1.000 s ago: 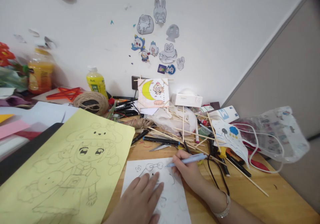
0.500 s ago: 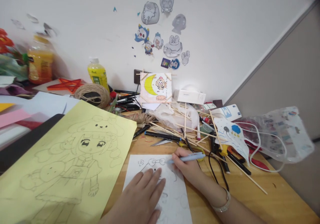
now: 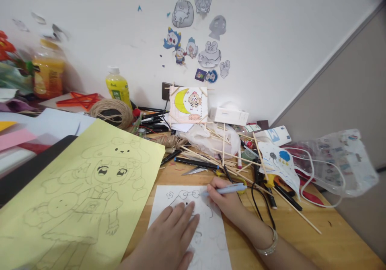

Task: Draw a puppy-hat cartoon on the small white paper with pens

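A small white sheet [image 3: 211, 234] with a line drawing of a bow and flower lies on the wooden desk in front of me. My left hand [image 3: 170, 240] lies flat on it, fingers stretched out, pinning it down. My right hand [image 3: 224, 203] is closed round a light blue pen [image 3: 230, 189], whose tip touches the paper just right of the drawn bow. A bracelet sits on my right wrist.
A large yellow sheet [image 3: 87, 193] with a pencilled cartoon girl lies at left. Behind the paper are scattered wooden sticks [image 3: 223, 157], markers, scissors [image 3: 194, 170], twine [image 3: 110, 111], two yellow bottles, a moon picture [image 3: 188, 105] and a plastic bag [image 3: 340, 161] at right.
The view shifted slightly, so everything sits a little lower and to the right. The pen tip stays by the bow. My left hand stays flat on the sheet.
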### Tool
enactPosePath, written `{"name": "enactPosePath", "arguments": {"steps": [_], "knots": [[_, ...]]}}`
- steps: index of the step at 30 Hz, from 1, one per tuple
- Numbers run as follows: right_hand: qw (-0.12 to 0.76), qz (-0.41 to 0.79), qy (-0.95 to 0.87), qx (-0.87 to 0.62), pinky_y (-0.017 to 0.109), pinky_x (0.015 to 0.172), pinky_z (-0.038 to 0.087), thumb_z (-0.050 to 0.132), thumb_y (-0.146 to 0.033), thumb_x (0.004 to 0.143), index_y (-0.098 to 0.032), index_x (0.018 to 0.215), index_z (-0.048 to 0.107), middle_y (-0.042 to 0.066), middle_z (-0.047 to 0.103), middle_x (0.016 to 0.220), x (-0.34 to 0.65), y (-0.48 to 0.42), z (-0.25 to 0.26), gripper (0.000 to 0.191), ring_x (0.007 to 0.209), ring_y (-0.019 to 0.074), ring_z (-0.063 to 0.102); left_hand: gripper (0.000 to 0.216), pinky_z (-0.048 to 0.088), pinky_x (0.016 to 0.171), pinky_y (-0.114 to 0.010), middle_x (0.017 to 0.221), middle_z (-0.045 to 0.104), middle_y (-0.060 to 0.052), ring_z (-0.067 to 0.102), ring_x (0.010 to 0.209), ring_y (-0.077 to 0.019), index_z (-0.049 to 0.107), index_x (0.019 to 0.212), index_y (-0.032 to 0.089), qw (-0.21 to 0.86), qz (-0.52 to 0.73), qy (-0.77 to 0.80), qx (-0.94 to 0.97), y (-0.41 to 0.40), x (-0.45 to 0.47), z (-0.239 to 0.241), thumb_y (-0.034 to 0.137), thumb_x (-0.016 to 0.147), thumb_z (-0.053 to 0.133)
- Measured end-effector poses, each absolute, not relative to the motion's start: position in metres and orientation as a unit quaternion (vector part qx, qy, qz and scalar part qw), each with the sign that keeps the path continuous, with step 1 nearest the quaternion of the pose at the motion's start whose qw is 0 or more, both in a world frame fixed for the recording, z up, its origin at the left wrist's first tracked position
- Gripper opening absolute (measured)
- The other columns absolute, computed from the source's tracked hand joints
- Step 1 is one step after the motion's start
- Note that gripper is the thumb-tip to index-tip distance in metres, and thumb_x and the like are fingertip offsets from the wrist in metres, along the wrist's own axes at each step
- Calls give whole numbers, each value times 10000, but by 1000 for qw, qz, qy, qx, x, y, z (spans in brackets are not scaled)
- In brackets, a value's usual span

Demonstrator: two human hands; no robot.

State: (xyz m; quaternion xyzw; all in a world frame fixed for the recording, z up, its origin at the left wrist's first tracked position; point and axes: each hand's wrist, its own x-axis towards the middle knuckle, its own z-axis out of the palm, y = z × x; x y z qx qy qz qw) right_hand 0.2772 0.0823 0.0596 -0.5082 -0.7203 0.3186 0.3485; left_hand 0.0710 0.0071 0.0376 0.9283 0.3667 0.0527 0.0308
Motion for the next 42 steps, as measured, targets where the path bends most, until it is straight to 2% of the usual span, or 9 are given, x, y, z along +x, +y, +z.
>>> {"name": "enactPosePath", "arguments": {"steps": [5,26,33,42], "knots": [[346,337,-713,-508,263,521,341,452,-349,802,-222,497,424,-32,453,477,278,83,59,332,492,135,456,606,364,1000,-520,1503,358,-176,424,1283,-392,436,1429,155,16,35,362,932,8,72,38,273,843,535],[348,351,-696,-521,273,522,345,429,-362,767,-240,496,389,-24,449,479,278,83,59,300,495,145,451,611,350,983,-519,1498,358,-190,433,1275,-396,453,1422,144,-18,41,357,933,5,73,30,311,843,553],[352,360,-688,-522,271,511,338,437,-360,760,-240,490,390,-29,441,474,278,82,58,299,489,141,442,591,367,972,-498,1470,406,-185,472,1248,-382,486,1400,147,-11,26,357,934,8,75,44,290,834,581],[363,378,-683,-509,264,500,323,447,-342,756,-235,506,391,-41,423,477,278,83,57,278,481,131,425,603,349,990,-504,1488,378,-183,439,1276,-383,473,1410,153,-7,30,360,932,6,74,36,320,841,582]]}}
